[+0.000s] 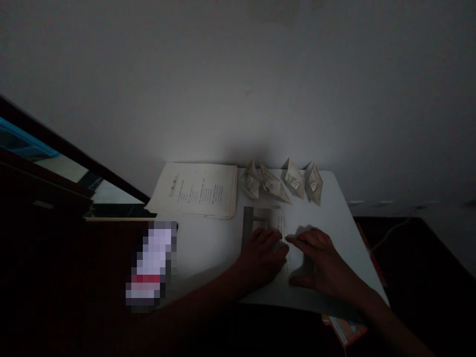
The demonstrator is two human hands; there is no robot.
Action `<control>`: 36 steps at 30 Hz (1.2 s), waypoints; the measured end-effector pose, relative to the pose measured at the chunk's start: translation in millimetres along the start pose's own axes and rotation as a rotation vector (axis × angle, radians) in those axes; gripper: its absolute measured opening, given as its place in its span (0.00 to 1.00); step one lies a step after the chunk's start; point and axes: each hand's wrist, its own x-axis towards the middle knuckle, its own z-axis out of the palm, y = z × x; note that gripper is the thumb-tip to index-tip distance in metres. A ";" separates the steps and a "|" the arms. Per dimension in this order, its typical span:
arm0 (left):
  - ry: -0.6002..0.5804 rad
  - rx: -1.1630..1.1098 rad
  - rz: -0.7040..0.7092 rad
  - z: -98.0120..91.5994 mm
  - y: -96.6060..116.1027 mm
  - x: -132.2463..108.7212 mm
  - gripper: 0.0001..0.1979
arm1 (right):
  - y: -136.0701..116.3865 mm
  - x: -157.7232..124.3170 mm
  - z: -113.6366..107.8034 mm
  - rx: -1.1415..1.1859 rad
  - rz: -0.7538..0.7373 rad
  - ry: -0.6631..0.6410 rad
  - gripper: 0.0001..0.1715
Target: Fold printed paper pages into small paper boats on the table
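A printed sheet of paper (248,227) lies on the white table (208,248), partly covered by my hands. My left hand (265,254) rests on the sheet, its fingers laid over the paper. From the right, my right hand (318,255) reaches the sheet's edge, its forefinger tip close to my left fingers and its thumb spread apart below. Beyond the hands stand several folded paper boats: one (251,181) at the left, one (274,184) beside it, and two more (295,179) farther right. How the sheet is folded beneath my fingers is hard to make out in the dim light.
A stack of printed sheets (197,191) lies at the table's back left. A pixelated phone-like object (152,263) is at the left edge. A plain wall (238,89) rises behind the table. A colourful printed item (347,329) shows below the front right edge.
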 end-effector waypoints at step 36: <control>-0.011 -0.037 -0.131 -6.3 -0.5 -8.6 0.21 | 47.4 55.0 -2.8 -0.118 0.009 0.055 0.57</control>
